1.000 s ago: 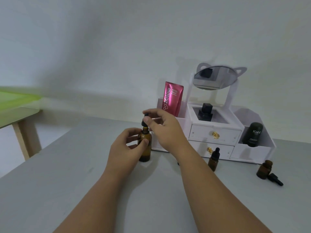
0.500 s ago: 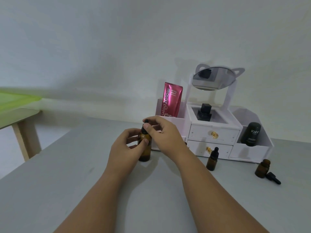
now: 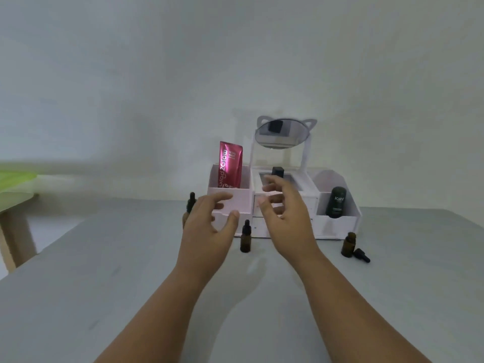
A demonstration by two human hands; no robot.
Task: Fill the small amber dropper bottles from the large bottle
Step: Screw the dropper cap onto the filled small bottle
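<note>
Large amber bottle (image 3: 190,205) stands on the bench (image 3: 110,271), mostly hidden behind the left hand (image 3: 207,226); only its black dropper top shows clearly. Both hands hover with fingers spread, gripping nothing; right hand (image 3: 285,213) fronts the white organizer (image 3: 337,221). Capped small dropper bottle (image 3: 245,237) stands between them. Uncapped small bottle (image 3: 348,244) stands far right, its dropper cap (image 3: 362,255) apparently touching it.

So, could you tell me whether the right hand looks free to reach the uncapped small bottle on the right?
Probably yes: the right hand is open and holds nothing, and bare table lies between it and the uncapped bottle.
</note>
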